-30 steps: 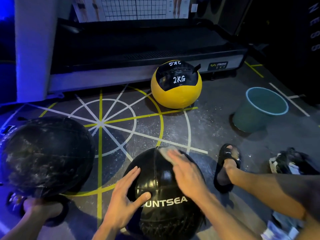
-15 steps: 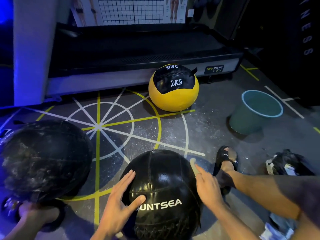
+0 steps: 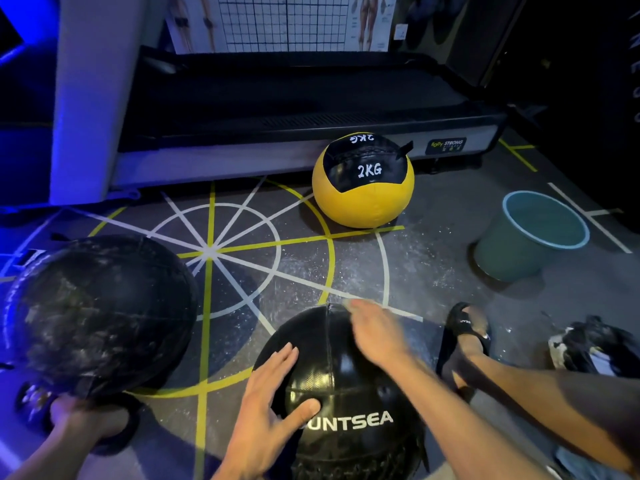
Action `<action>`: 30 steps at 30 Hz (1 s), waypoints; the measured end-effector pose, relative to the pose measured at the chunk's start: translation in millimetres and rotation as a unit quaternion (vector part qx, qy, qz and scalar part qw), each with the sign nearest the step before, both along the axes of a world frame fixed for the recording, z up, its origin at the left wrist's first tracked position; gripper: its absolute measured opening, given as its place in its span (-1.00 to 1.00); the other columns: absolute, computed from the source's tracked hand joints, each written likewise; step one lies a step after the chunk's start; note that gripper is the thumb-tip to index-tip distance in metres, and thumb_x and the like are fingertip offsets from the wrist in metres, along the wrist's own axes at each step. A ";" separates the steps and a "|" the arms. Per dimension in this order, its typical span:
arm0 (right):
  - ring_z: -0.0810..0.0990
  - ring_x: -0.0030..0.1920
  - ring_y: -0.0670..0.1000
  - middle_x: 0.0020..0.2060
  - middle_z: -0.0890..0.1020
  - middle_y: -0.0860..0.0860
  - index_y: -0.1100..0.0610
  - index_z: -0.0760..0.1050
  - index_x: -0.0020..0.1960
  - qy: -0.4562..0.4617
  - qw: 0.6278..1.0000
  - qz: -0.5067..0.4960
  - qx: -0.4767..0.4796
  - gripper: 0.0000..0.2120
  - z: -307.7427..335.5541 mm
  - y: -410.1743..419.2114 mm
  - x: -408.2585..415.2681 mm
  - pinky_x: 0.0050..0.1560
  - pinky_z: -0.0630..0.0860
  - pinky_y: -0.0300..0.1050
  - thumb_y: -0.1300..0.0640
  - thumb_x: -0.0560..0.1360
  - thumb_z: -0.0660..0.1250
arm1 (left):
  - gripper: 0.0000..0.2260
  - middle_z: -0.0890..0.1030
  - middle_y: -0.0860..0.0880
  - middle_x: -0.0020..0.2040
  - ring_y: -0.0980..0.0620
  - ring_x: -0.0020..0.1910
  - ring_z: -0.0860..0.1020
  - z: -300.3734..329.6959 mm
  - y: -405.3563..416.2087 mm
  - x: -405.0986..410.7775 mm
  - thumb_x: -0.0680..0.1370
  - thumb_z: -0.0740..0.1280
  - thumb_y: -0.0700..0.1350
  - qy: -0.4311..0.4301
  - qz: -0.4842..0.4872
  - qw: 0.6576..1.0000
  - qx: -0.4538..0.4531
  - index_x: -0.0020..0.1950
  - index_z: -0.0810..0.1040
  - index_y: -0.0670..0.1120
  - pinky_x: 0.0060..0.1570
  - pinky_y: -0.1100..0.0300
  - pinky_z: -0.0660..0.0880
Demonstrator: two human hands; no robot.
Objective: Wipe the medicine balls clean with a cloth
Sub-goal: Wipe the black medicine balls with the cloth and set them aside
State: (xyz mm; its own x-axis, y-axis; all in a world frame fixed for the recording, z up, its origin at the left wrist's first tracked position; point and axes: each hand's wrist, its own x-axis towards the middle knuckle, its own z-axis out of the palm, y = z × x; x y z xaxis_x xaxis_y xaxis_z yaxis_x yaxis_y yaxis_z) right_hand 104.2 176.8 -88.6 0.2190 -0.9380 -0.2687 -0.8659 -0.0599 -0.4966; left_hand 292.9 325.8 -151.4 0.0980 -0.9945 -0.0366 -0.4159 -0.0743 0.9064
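The black medicine ball (image 3: 349,393) sits right in front of you on the floor, low centre of the view, white "UNTSEA" lettering facing up toward you. Your left hand (image 3: 266,407) lies flat on its left flank, fingers straight and a little apart, thumb spread out onto the lettering, bracing it. Your right hand (image 3: 375,332) is up on the top right of the ball, blurred with motion, fingers stretched forward over a pale cloth (image 3: 348,304) that peeks out just beyond the fingertips at the ball's crown. Whether those fingers press flat on the cloth or nip it, you can't tell through the blur.

Off to your left, a second black ball (image 3: 97,317) rests on the floor, its skin smeared with white dust. Straight ahead, well apart, the yellow ball (image 3: 363,188) marked "2KG" sits against the edge of a treadmill (image 3: 294,109). To the right of it stands a green bucket (image 3: 530,233), apart from everything else. The floor mat (image 3: 242,258) shows yellow and white lines fanning from a hub, with white powder scattered across it. Your right foot in a black sandal (image 3: 465,330) is planted just beside the ball, and a dark bundle (image 3: 595,344) lies at far right.
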 end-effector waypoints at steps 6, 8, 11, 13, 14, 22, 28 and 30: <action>0.58 0.27 0.03 0.34 0.56 -0.01 -0.01 0.48 0.40 0.028 0.978 0.206 -0.021 -0.64 12.8 13.3 45.9 0.27 0.56 0.04 0.10 0.69 0.06 | -0.26 0.30 0.40 0.53 0.27 0.55 0.21 -6.5 -2.2 1.3 0.39 0.46 0.43 -0.022 0.003 1.000 -0.005 0.52 0.38 0.28 0.46 0.12 0.20; 0.65 0.15 0.10 0.20 0.64 0.07 0.06 0.55 0.25 0.070 0.989 0.130 0.001 -0.66 5.2 -12.8 14.4 0.22 0.59 0.09 0.12 0.71 0.02 | -0.27 0.29 0.41 0.52 0.28 0.55 0.20 -5.4 -0.4 2.5 0.38 0.47 0.43 -0.016 0.009 1.000 -0.002 0.51 0.38 0.31 0.46 0.11 0.19; 0.68 0.03 0.16 0.00 0.69 0.15 0.13 0.62 0.01 0.082 0.995 0.005 0.053 -0.61 -1.2 -35.5 -23.8 0.18 0.58 0.13 0.07 0.74 0.04 | -0.28 0.30 0.40 0.52 0.28 0.55 0.18 -4.0 0.8 1.2 0.39 0.49 0.41 -0.013 0.012 1.000 -0.002 0.51 0.38 0.32 0.48 0.08 0.19; 0.65 0.16 0.10 0.15 0.68 0.12 0.16 0.63 0.19 0.059 0.997 0.036 0.039 -0.60 5.9 -27.7 -6.6 0.28 0.52 0.01 0.07 0.74 0.03 | -0.28 0.29 0.40 0.53 0.28 0.56 0.17 -3.4 -1.0 -1.6 0.39 0.49 0.40 -0.015 0.015 1.000 -0.004 0.51 0.38 0.32 0.48 0.08 0.19; 0.62 0.22 0.05 0.21 0.65 0.08 0.14 0.60 0.27 0.035 0.996 0.072 0.034 -0.61 12.2 -19.9 9.3 0.30 0.47 -0.04 0.08 0.74 0.02 | -0.28 0.29 0.40 0.53 0.28 0.56 0.17 -3.4 -1.6 -3.0 0.39 0.49 0.40 -0.019 0.014 1.000 -0.003 0.51 0.37 0.32 0.49 0.08 0.19; 0.60 0.26 0.09 0.30 0.62 0.10 0.13 0.60 0.28 0.049 0.993 0.080 0.067 -0.60 12.0 -40.3 17.1 0.27 0.45 -0.08 0.07 0.74 0.02 | -0.28 0.28 0.42 0.52 0.31 0.55 0.17 -3.0 2.0 -1.0 0.39 0.49 0.40 -0.018 0.016 1.000 -0.001 0.51 0.38 0.32 0.50 0.04 0.19; 0.56 0.30 0.03 0.34 0.59 0.02 0.07 0.54 0.38 0.030 0.985 0.160 0.064 -0.62 16.3 -27.2 27.7 0.35 0.41 -0.04 0.08 0.73 0.03 | -0.28 0.27 0.43 0.53 0.33 0.55 0.15 -4.0 2.5 -0.1 0.39 0.49 0.41 -0.023 0.014 1.000 0.004 0.51 0.37 0.32 0.50 0.10 0.15; 0.58 0.28 0.08 0.31 0.61 0.07 0.07 0.56 0.37 0.044 0.989 0.117 0.079 -0.62 13.3 -42.4 22.7 0.33 0.43 -0.02 0.02 0.74 0.04 | -0.28 0.26 0.43 0.53 0.32 0.56 0.13 -3.3 3.7 -1.5 0.40 0.49 0.40 -0.023 0.016 1.000 0.004 0.51 0.36 0.32 0.51 0.09 0.14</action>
